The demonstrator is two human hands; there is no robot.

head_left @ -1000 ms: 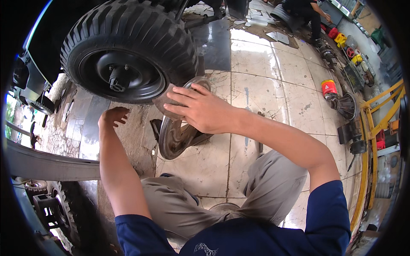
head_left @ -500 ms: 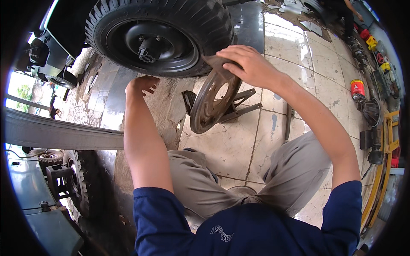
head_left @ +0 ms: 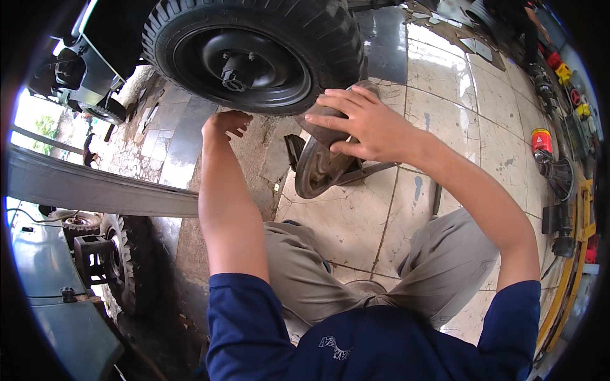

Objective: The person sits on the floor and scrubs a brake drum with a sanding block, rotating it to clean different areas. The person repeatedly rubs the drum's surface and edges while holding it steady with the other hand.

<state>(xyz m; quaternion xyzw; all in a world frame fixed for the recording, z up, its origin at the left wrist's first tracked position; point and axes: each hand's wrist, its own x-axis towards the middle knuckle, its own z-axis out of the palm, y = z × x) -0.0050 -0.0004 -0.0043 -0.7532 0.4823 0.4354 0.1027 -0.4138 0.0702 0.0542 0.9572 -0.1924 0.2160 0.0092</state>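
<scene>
A rusty round metal disc [head_left: 312, 171] stands tilted in front of me, its face partly covered. Over its upper part bends a brown-grey flexible sheet [head_left: 318, 127], resembling sandpaper. My right hand [head_left: 365, 127] grips and presses this sheet against the disc, fingers spread across it and thumb lower down. My left hand [head_left: 230, 122] hovers left of the disc, apart from it, fingers loosely bent with nothing visible in them. Behind the disc a dark metal stand [head_left: 375, 172] shows in part. The large black tyre [head_left: 330, 38] on its wheel stands just beyond both hands.
A grey beam [head_left: 101, 187] runs in from the left, near my left forearm. Below it is another treaded tyre [head_left: 127, 267]. Along the right lie a red can [head_left: 541, 141], metal parts and a yellow frame [head_left: 565, 286]. Another person [head_left: 511, 25] is at the far right.
My right hand has come down over the disc's face with the sheet, covering more of the disc and its hole. The view has shifted slightly; my left hand keeps its pose.
</scene>
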